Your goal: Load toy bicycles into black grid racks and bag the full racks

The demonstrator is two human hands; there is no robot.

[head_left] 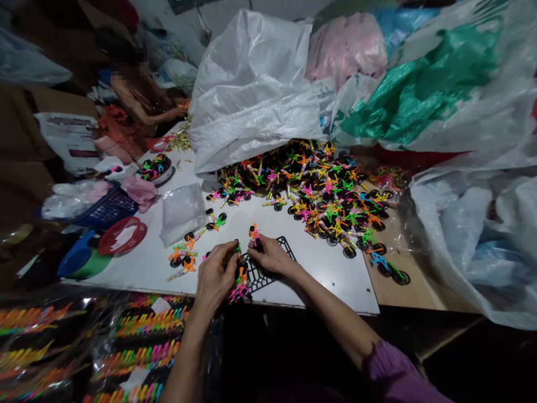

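A black plastic grid tray (285, 246) lies on the white table in front of me, and small toy bicycles (240, 280) in pink and orange stand along its left side. My right hand (272, 257) is closed over the tray, pinching a toy bicycle (254, 234) with pink and orange parts and a black wheel. My left hand (216, 274) is closed at the tray's left side, its fingertips by a bit of green and black; what it holds is mostly hidden. Left of it lie several loose toy bicycles (184, 258) in orange and green.
A big heap of toy bicycles (331, 207) spreads under a white plastic sack (255, 95). Clear bags (183, 212), a red bowl (138, 229) and a blue basket (113, 207) stand left. Packed trays (146, 352) lie lower left. Another person (140, 101) works at the far left.
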